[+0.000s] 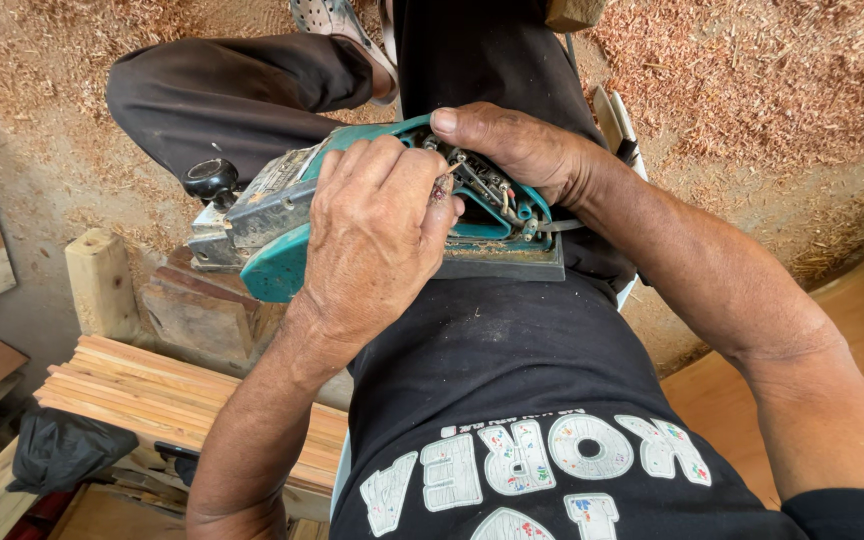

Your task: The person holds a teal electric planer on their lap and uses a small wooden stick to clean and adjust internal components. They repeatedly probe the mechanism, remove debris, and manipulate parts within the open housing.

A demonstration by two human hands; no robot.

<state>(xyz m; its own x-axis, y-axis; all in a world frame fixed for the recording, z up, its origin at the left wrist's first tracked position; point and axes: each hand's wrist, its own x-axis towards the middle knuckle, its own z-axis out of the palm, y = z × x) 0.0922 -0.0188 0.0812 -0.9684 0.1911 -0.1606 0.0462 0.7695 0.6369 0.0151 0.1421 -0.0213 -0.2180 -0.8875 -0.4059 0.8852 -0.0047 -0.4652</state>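
Note:
A teal and grey electric hand planer lies on its side on my lap, its handle casing open so wires and small parts show. My left hand rests over the planer's middle, with thumb and finger pinching something small at the open handle; what it is I cannot make out. My right hand curls over the top of the handle from the far side, fingertips on the teal casing. A black knob sticks up at the planer's front end.
Wood shavings cover the ground ahead. A stack of thin wooden slats lies at lower left, with a short wooden post and a block beside it. A black bag sits under the slats. Boards lie at right.

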